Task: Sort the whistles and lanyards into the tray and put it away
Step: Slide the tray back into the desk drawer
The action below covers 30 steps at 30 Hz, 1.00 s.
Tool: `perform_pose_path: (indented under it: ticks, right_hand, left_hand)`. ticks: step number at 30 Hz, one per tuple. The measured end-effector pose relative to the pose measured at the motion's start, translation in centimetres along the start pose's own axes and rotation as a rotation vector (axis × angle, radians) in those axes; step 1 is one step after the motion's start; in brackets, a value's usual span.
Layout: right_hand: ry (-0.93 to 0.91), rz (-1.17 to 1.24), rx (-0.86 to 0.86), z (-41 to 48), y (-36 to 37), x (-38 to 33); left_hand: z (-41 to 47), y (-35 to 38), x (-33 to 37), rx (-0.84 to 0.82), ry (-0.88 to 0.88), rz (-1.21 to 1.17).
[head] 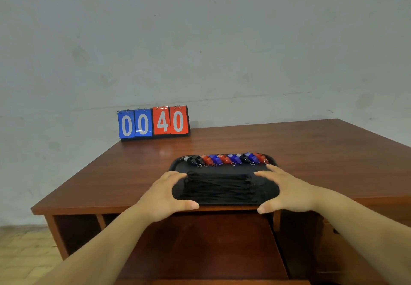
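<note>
Bottom corners of the frame: two bare forearms reaching up toward the centre. Between them, lower centre, a dark reddish-brown wooden surface below the desk's front edge.

Just above, left hand [165,195] and right hand [287,192], both spread wide with fingers nearly straight, thumbs pointing inward along the near rim of a black, round-cornered plastic tray [270,190]. Left hand at the tray's left end, right hand at its right end, fingertips lying over the rim on each side. Firm hold or mere touch: cannot tell.

Tray sitting at the front edge of a reddish-brown wooden desk [311,151], centre of the frame. In its near half, between the two hands, a flat bundle of black cord lanyards [219,188], strands laid side to side. Along the far rim, just above the fingertips, a single row of small plastic whistles [226,159] in black, red and blue, small metal rings showing on several.

Farther back, left of centre at the desk's rear edge, a tabletop flip scoreboard [153,122]: two blue cards reading "0 0", two red cards reading "4 0", white digits.

Behind everything, a pale grey scuffed wall [200,40]. In the lower left corner, pale tiled floor [22,251].
</note>
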State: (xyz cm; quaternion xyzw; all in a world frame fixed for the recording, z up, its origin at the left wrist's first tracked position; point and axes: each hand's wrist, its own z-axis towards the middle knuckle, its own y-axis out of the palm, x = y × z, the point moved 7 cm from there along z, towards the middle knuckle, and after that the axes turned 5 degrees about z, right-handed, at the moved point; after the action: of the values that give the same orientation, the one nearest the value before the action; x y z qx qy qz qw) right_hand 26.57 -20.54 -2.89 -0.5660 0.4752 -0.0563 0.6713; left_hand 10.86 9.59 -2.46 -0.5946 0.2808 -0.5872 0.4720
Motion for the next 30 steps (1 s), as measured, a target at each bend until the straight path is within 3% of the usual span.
perform_pose_path:
  ticks: [9,16,30]
  right_hand:
    - [-0.076,0.099,0.066,-3.6,0.4,-3.3]
    - [-0.120,0.025,0.062,-8.2,2.0,-8.0]
    - [-0.102,0.000,-0.077,-17.1,7.9,-11.8]
  left_hand:
    - [-4.4,-2.3,0.1,0.129,0.002,-0.113]
    - [-10.8,-4.5,-0.7,0.174,-0.044,-0.103]
    - [-22.9,-5.4,-1.1,0.113,-0.109,-0.073]
